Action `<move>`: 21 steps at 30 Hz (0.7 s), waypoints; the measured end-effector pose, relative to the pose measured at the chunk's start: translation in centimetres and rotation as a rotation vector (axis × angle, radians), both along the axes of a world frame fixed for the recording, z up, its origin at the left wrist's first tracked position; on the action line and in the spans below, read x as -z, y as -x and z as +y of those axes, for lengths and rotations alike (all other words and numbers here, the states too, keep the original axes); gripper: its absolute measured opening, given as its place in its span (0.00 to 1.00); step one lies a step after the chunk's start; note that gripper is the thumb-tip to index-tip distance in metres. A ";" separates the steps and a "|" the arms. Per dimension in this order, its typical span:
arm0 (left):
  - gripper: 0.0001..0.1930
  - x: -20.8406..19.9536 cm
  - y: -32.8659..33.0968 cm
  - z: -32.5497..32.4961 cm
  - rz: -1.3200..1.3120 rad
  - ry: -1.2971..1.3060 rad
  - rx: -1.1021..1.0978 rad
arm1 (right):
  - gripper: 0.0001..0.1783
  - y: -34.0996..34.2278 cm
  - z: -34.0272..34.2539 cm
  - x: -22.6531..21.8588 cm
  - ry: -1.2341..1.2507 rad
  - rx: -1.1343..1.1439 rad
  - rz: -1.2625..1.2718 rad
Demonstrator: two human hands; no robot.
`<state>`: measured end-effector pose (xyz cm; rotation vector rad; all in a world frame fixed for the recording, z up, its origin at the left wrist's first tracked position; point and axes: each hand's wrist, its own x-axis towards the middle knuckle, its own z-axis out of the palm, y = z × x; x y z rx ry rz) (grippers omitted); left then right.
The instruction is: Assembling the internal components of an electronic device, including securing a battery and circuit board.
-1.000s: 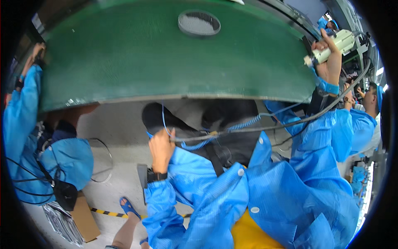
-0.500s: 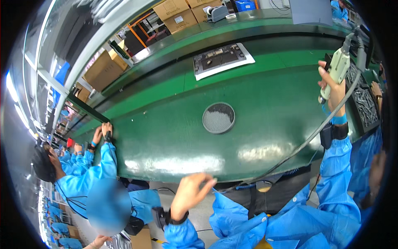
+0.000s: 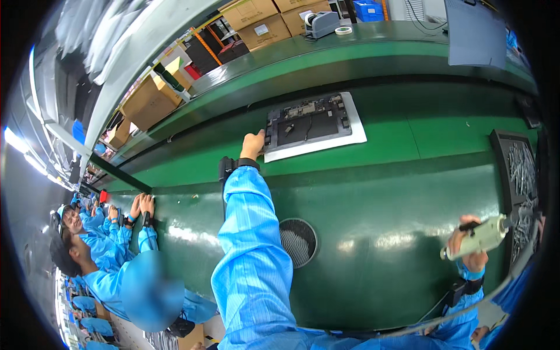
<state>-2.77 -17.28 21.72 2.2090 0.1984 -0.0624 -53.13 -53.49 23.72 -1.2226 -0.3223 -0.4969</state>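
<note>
My left hand reaches far across the bench, its fingers closed on the left edge of a dark, flat device housing. Circuit boards and thin cables show inside the housing, which lies on a white sheet on the bright green belt. Close to my body on the right, my right hand is wrapped round a pale green electric screwdriver. Its tip points left over the bench, and a cable runs from its other end. A round dish of small screws sits beside my left sleeve, which partly hides it.
Black trays of metal screws or bits line the right side. A raised shelf behind the belt carries a tape dispenser and a tape roll. Co-workers in blue sit at the left, one person's hands resting on the bench.
My left hand has gone from the bench's front edge to the housing's left edge. My right hand has lowered the screwdriver, turning it from upright to nearly level. The view has shifted.
</note>
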 end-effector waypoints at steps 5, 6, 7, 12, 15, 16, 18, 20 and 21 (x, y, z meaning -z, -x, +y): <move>0.22 -0.6 -1.2 -1.0 0.012 -0.364 0.146 | 0.58 -0.1 -1.3 -1.1 0.041 -0.187 0.058; 0.22 0.4 -2.1 0.2 -0.012 -0.390 0.168 | 0.55 -0.7 -1.3 -1.7 0.099 -0.230 0.023; 0.21 -0.6 -1.0 -1.4 0.015 -0.354 0.169 | 0.51 0.2 -2.2 -0.6 0.092 -0.210 0.065; 0.16 -2.4 1.7 -0.9 0.155 0.032 0.165 | 0.35 -4.6 -2.9 -2.6 -0.231 -0.316 0.574; 0.15 -0.5 0.4 -0.9 0.092 0.041 0.127 | 0.28 -11.7 -3.5 -4.5 0.209 -0.146 0.692; 0.16 0.0 0.1 -0.9 0.079 0.048 0.138 | 0.27 -13.6 -3.2 -5.0 0.285 -0.090 0.739; 0.20 0.2 -0.4 -0.9 0.064 -0.006 0.151 | 0.24 -17.9 -3.0 -4.6 0.308 -0.050 0.724; 0.23 0.1 -0.3 -2.1 0.033 -0.018 0.214 | 0.23 -22.0 -3.1 -3.3 0.349 0.043 0.699; 0.23 0.3 -0.4 -2.2 0.026 -0.044 0.231 | 0.25 -24.6 -3.2 -2.3 0.345 0.046 0.704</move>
